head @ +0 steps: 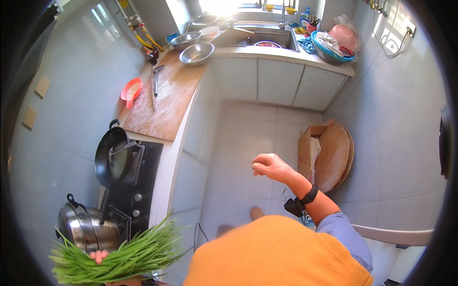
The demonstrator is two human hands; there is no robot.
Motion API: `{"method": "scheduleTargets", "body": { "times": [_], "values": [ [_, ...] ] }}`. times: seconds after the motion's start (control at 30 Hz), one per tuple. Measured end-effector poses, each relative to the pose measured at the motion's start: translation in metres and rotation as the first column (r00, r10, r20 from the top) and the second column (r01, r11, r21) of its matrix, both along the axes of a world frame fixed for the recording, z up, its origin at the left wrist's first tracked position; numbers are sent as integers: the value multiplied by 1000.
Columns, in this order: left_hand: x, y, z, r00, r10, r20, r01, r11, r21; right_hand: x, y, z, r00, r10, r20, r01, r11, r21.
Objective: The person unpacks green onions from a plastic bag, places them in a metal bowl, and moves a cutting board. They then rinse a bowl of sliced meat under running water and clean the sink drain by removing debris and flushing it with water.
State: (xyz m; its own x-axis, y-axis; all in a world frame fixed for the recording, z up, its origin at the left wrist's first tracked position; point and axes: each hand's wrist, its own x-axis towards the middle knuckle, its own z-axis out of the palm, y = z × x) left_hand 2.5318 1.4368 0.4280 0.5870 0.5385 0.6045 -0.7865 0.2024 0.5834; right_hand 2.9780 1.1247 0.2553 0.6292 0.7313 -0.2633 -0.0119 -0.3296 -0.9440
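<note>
My left hand (98, 256) is wrapped around a big bunch of long green chives (143, 252) at the lower left. Only some fingertips and part of the hand's underside show past the leaves. The bunch hangs in front of a stainless steel steamer pot (82, 225) and partly covers it. Over the floor in mid-view, my right hand (270, 167) is open, its fingers loosely bent, with nothing visible in it. A black band with a small device (295, 206) circles the right wrist.
A wok (111, 157) sits on the black gas hob (150, 171). Beyond it, a floury wooden board (171, 100) carries a knife (154, 87) and a peeler (156, 80). Metal bowls (196, 53) stand near the sink (286, 39). A cardboard box (305, 150) and round wooden board (332, 153) lean at right.
</note>
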Motion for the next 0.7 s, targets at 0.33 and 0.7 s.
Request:
{"method": "scheduleTargets", "body": {
  "times": [0.33,0.7],
  "values": [
    [228,106,-36,989,-142,-31,139,987,-84,119,-5,-22,928,-353,-117,361,931,54],
    [449,181,-15,940,-322,113,333,938,-94,272,-15,10,778,-613,-139,620,784,10]
  ]
}}
